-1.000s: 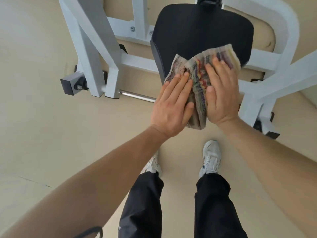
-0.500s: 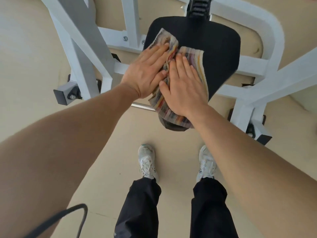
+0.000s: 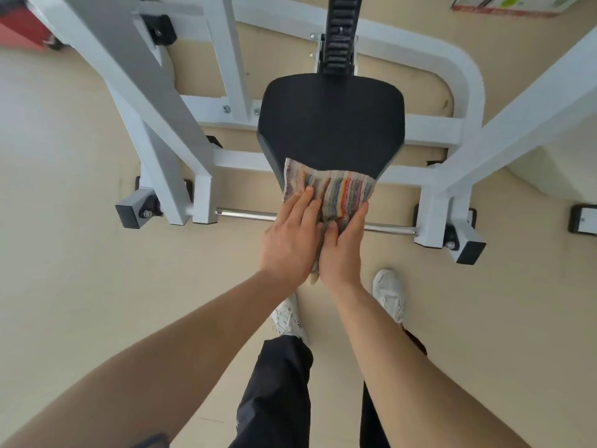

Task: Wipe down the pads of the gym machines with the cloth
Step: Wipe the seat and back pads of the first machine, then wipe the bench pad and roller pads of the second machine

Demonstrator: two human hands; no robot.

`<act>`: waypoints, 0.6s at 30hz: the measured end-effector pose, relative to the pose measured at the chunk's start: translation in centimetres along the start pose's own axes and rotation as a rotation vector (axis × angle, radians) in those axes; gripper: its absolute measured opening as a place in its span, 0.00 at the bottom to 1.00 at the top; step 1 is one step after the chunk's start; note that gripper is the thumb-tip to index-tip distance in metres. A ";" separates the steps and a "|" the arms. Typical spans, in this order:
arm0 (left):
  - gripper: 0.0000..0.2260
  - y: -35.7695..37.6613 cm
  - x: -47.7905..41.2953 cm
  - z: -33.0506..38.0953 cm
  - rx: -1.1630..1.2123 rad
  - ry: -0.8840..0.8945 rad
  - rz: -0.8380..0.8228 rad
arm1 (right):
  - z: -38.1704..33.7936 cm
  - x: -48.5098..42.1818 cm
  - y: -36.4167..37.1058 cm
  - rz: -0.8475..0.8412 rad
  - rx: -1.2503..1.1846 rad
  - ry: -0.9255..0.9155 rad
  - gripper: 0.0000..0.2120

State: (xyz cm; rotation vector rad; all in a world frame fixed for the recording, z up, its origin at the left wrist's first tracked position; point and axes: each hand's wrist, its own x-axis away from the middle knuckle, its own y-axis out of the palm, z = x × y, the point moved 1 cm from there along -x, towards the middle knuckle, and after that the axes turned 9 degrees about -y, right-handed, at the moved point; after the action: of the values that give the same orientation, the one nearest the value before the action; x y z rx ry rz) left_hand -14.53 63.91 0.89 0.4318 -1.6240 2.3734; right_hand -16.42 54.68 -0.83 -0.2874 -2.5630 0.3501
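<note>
A black seat pad (image 3: pixel 332 124) of a white gym machine lies below me, its narrow end toward me. A striped multicoloured cloth (image 3: pixel 336 189) drapes over that near end. My left hand (image 3: pixel 290 240) lies flat on the cloth's left part, fingers together. My right hand (image 3: pixel 344 247) presses the cloth's lower right part, thumb along its right edge. Both hands sit side by side at the pad's front tip, which is hidden under the cloth.
The white steel frame (image 3: pixel 200 163) surrounds the pad on both sides. A chrome bar (image 3: pixel 248 215) crosses under the seat's tip. A black notched post (image 3: pixel 339 33) rises behind the pad. My white shoes (image 3: pixel 389 292) stand on the beige floor.
Both hands have slid the cloth from the pad's upper left back toward me to its near end. More of the black pad is uncovered now.
</note>
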 end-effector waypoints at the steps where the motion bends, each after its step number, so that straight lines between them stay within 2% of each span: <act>1: 0.16 -0.7 0.2 0.1 -0.007 0.037 0.034 | -0.3 0.3 -0.4 -0.006 -0.012 0.048 0.33; 3: 0.10 -2.1 0.7 0.3 0.016 0.047 -0.018 | -0.6 0.7 -1.7 -0.023 0.047 0.177 0.28; 6: 0.09 -4.2 2.1 1.2 0.182 -0.151 -0.300 | -2.1 1.7 -4.1 0.012 -0.007 0.351 0.10; 9: 0.07 -7.6 4.0 3.8 0.361 -0.292 -0.495 | -6.1 3.6 -6.2 -0.037 -0.124 0.367 0.13; 12: 0.03 -12.0 5.8 6.4 0.435 -0.280 -0.627 | -10.7 6.3 -9.3 -0.079 -0.177 0.298 0.21; 14: 0.04 -15.0 6.8 8.4 0.494 -0.246 -0.709 | -13.3 8.2 -12.3 -0.116 -0.203 0.284 0.19; 16: 0.08 -17.6 7.8 10.7 0.491 -0.208 -0.718 | -15.1 9.9 -15.7 -0.140 -0.161 0.245 0.14; 18: 0.07 -19.9 9.0 13.5 0.414 -0.166 -0.648 | -17.0 11.8 -19.1 -0.118 -0.133 0.215 0.13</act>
State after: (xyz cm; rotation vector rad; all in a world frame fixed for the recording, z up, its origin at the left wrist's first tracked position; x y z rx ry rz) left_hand -14.33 58.66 26.05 1.0693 -0.8320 2.1666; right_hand -19.77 43.04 24.61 -0.2083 -2.3812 0.0989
